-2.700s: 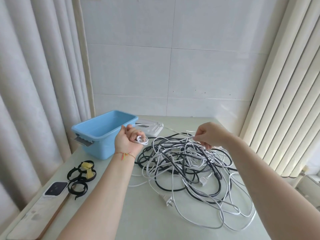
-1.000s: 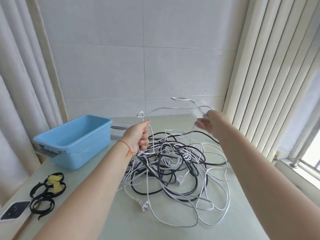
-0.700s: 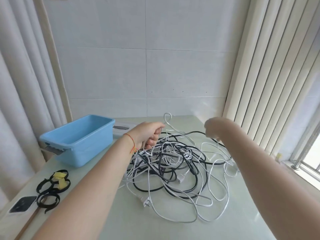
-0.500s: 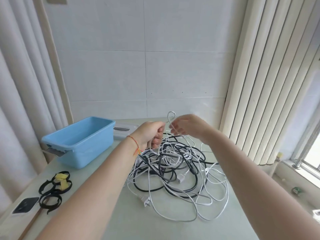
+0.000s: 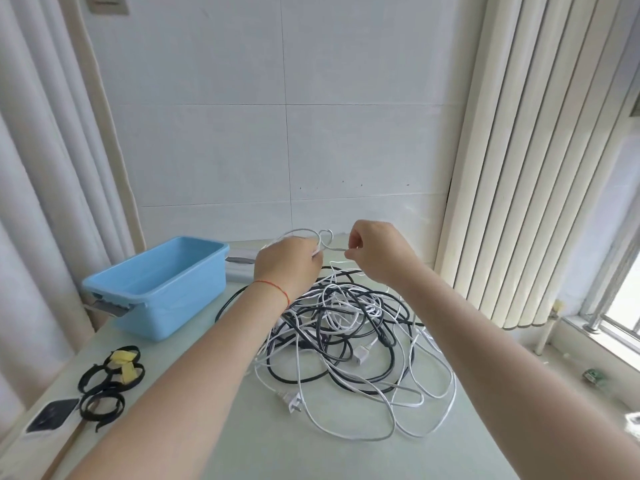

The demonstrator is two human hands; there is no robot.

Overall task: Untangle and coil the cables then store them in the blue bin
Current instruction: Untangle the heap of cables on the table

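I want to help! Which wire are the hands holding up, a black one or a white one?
A thin white cable. Both the left hand and right hand pinch it above the pile; the black ones all lie on the table.

White tiled wall (image 5: 287,133) ahead, pale curtains (image 5: 41,168) left, vertical blinds (image 5: 540,150) right, perhaps a window (image 5: 623,299) lower right.

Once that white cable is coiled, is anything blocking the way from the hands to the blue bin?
Nothing visible: the blue bin sits open left of the left hand, but the white cable still trails into the tangle.
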